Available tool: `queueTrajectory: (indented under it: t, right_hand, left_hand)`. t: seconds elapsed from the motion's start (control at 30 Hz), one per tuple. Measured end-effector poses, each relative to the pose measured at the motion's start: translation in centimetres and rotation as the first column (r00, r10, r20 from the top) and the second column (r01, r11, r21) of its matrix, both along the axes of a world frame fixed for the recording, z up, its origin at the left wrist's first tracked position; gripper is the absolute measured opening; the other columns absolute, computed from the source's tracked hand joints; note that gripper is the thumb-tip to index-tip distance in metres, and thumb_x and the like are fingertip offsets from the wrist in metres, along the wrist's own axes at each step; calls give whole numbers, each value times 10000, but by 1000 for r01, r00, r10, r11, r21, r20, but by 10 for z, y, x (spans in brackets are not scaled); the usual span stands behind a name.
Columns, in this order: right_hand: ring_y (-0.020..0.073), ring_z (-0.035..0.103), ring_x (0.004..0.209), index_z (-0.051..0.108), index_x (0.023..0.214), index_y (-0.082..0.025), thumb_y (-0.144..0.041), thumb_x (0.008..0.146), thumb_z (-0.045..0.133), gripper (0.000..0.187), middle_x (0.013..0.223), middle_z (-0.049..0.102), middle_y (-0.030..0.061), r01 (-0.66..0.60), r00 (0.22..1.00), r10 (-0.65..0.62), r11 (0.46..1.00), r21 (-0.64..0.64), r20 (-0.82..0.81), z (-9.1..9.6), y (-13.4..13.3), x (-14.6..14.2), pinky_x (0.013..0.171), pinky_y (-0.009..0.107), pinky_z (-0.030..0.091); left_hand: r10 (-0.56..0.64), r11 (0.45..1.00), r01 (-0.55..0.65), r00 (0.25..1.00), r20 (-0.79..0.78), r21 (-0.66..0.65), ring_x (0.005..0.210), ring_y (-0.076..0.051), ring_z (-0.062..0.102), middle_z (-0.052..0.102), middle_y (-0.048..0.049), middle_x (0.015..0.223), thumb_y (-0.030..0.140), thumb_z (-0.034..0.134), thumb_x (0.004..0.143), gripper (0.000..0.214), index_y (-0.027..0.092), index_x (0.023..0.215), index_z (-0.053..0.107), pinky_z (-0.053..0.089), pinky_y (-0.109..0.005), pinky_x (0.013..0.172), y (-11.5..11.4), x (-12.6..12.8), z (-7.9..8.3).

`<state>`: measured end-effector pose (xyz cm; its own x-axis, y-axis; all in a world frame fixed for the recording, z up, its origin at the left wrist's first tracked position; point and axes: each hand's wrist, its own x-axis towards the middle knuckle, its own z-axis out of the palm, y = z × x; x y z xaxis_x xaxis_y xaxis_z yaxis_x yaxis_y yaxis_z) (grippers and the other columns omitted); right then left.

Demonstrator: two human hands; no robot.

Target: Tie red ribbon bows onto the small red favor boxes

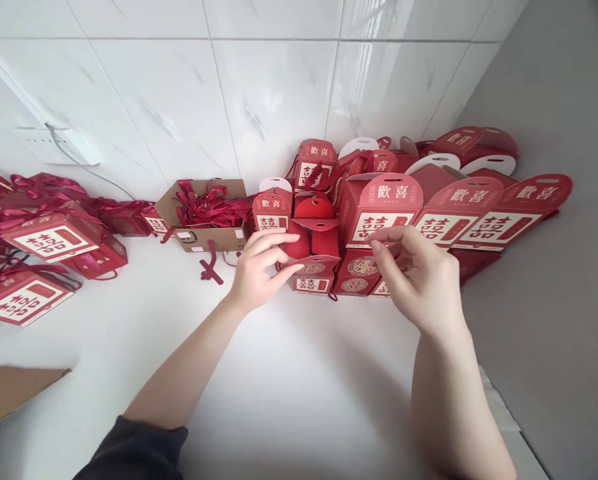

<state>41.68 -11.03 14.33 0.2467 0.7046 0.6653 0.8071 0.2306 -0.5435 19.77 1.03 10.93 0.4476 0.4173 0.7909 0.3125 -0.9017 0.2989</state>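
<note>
My left hand (261, 267) has its fingers on a partly folded red gift box (311, 247), whose flap lies under the fingertips. My right hand (419, 280) hangs to the right of that box, with its fingertips pinched together at the edge of a larger red box printed with white characters (383, 207). I cannot tell whether those fingertips hold anything. A packed row of similar red boxes with white handle tabs (479, 213) stands behind both hands against the wall.
An open cardboard carton full of red ribbons (201, 243) stands on the white table (299, 393), with a loose ribbon (211, 272) beside it. More red boxes (49, 243) lie at the left. A white tiled wall (273, 80) rises behind, and a cardboard sheet (13, 393) lies at lower left.
</note>
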Motion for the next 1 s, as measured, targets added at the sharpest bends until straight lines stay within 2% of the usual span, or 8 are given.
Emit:
queueTrajectory:
  t: [0.13,0.23,0.4,0.53,0.67,0.83,0.9,1.0]
  right_hand:
    - [138,624,620,623,977,-217,-281,921,536,121,825,678,26,-68,998,67,998,11,19,2,-5,-3,547,238,484]
    - [138,629,655,614,996,-211,-267,933,519,127,852,682,30,-198,977,205,974,-111,53,1,-3,-8,577,234,481]
    - [158,641,759,629,997,-209,-205,941,487,153,916,694,38,-465,827,553,777,-423,106,-17,16,-23,702,266,481]
    - [169,636,802,658,938,-194,-126,915,492,181,896,694,53,-570,714,694,654,-498,93,-43,35,-44,725,274,473]
    - [163,637,842,663,986,-197,-42,890,460,273,960,696,57,-645,648,761,576,-502,39,-59,44,-62,726,264,467]
    - [166,649,932,604,1148,-245,-113,913,485,294,1097,689,18,-701,514,858,420,-576,-1,-55,37,-67,764,267,466]
    - [189,647,921,576,1156,-232,-217,906,555,252,1082,685,29,-654,516,855,437,-618,58,-51,29,-71,730,279,457]
    - [181,627,788,567,1033,-189,-202,934,496,123,974,671,47,-520,564,793,559,-646,231,-47,21,-83,598,277,395]
  left_hand:
    - [7,977,-20,998,63,211,952,-238,659,750,20,889,199,746,741,160,239,684,602,547,-451,819,-24,-35,15]
    - [-76,971,69,997,22,229,812,-197,684,751,52,779,138,747,718,166,246,722,621,530,-427,830,-35,-57,4]
    - [-139,975,152,986,-91,163,752,-163,704,768,55,782,97,712,753,167,253,790,667,509,-385,809,-30,-71,-46]
    - [-217,975,222,966,-141,22,845,-178,702,771,0,833,161,712,772,98,229,834,678,525,-339,740,-17,-80,-79]
    - [-235,966,254,936,-264,43,924,-209,687,761,-30,899,255,704,771,159,230,925,672,507,-392,824,-15,-87,-88]
    - [-216,938,319,847,-485,138,953,-233,660,740,-43,961,272,654,796,320,207,1109,648,449,-446,945,-29,-84,-83]
    - [-175,927,326,813,-555,186,929,-238,648,729,-54,983,251,626,789,316,186,1097,656,443,-444,938,-35,-81,-81]
    - [-91,931,276,810,-579,239,923,-231,628,721,-43,945,227,628,789,204,189,985,670,443,-421,909,-39,-79,-79]
